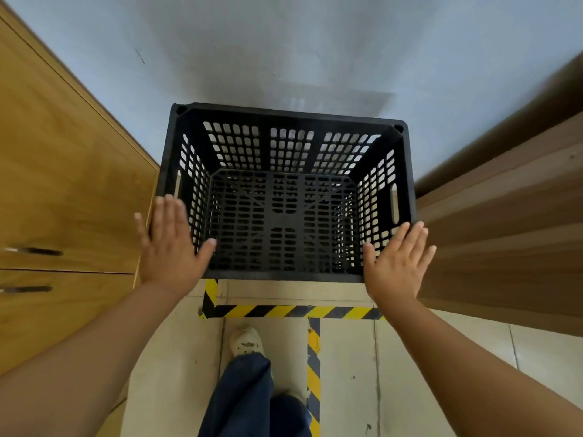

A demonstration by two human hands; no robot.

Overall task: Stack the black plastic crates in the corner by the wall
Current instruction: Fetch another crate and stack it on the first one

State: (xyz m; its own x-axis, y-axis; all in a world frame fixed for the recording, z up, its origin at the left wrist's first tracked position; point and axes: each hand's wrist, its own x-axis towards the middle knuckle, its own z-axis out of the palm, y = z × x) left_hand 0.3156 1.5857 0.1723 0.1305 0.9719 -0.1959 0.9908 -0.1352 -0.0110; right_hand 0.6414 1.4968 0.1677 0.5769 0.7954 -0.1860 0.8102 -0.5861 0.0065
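A black perforated plastic crate (285, 115) stands against the pale wall, seen from above, its open top facing me and its inside empty. Whether another crate sits beneath it cannot be told. My left hand (172, 244) lies flat with straight fingers over the crate's near left corner. My right hand (399, 260) lies flat with spread fingers over the near right corner. Neither hand grips anything.
A wooden cabinet (63, 184) with dark handles flanks the crate on the left, and wood-grain panels (504, 231) flank it on the right. Yellow-black hazard tape (293, 311) marks the tiled floor in front. My shoe (246, 342) and trouser leg stand just behind the tape.
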